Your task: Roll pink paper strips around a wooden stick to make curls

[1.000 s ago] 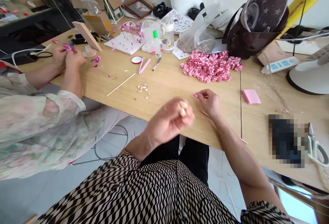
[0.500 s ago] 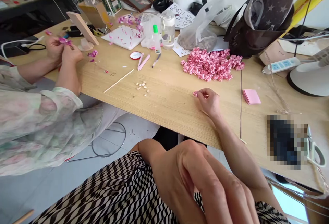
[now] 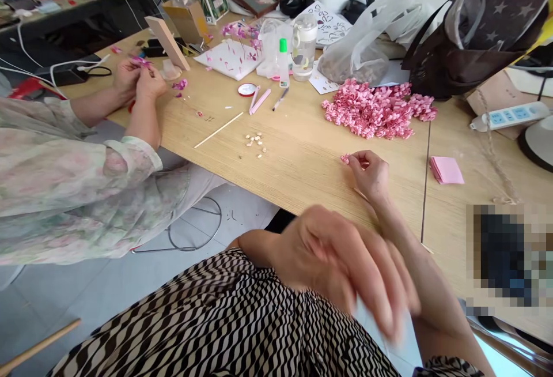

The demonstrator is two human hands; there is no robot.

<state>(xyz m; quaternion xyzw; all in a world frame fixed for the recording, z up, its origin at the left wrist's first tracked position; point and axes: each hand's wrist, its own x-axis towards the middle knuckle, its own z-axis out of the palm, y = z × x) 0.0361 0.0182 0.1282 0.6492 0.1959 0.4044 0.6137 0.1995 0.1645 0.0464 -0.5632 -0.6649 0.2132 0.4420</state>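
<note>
My right hand (image 3: 372, 176) rests at the table's front part, with thumb and fingers pinched on a small pink curled flower (image 3: 345, 159). Much nearer the camera, my left hand (image 3: 345, 261) hangs over my patterned clothing. Its fingers are loosely bent and blurred, apart from the thumb, and nothing shows between them. A large heap of pink curled flowers (image 3: 378, 109) lies beyond my right hand. To the right of that hand is a stack of pink squares (image 3: 446, 170).
At the left, a person's hands (image 3: 140, 80) hold a purple flower. Small pale pieces (image 3: 254, 139), a thin stick (image 3: 218, 129), a green-capped bottle (image 3: 283, 64) and a clear jug (image 3: 304, 48) stand or lie on the table (image 3: 298, 164). A power strip (image 3: 510, 115) is at right.
The view has turned, so the table things appear farther right or left-shifted less. My left hand has moved up and away from the camera. My right hand keeps its pinch on the pink flower.
</note>
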